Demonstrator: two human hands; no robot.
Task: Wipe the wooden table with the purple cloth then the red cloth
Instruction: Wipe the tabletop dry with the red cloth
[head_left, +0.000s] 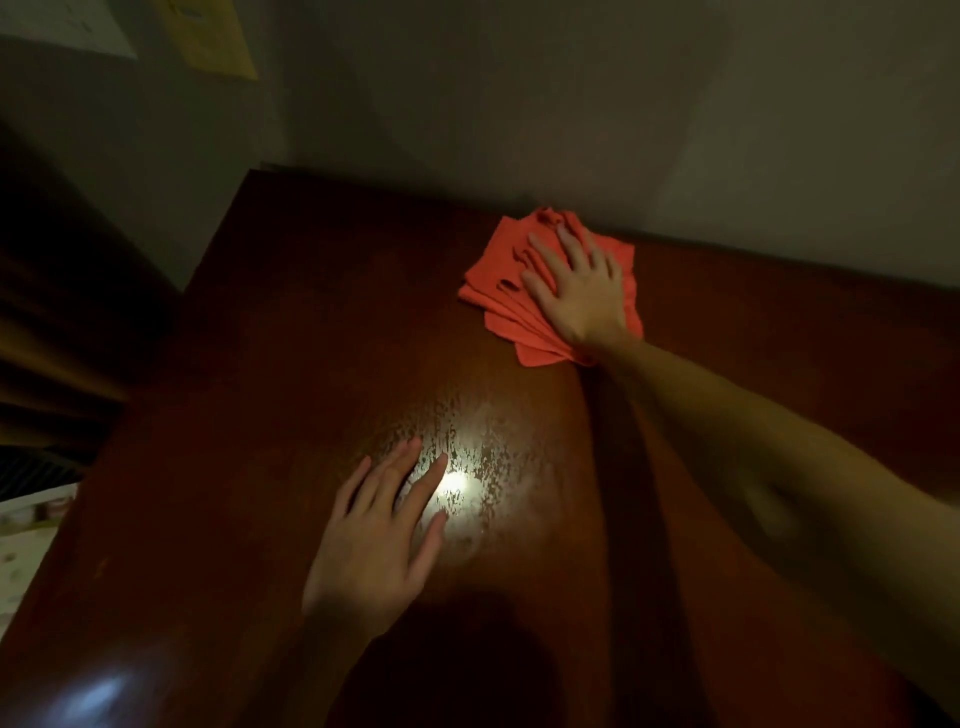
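Note:
A dark reddish wooden table (270, 332) fills most of the view. The red cloth (496, 283), folded in loose layers, lies near the table's far edge, close to the wall. My right hand (576, 283) presses flat on top of it, fingers spread, arm stretched across the table. My left hand (379, 525) rests palm down on the bare wood nearer to me, fingers apart, holding nothing. A bright light reflection with smeary streaks shows on the wood beside its fingertips. No purple cloth is in view.
A pale wall (571, 104) runs along the table's far edge. A yellow paper (208, 36) hangs on the wall at upper left. Dark furniture or curtain (57, 322) stands past the table's left edge, with a pale patterned surface (26, 540) below it.

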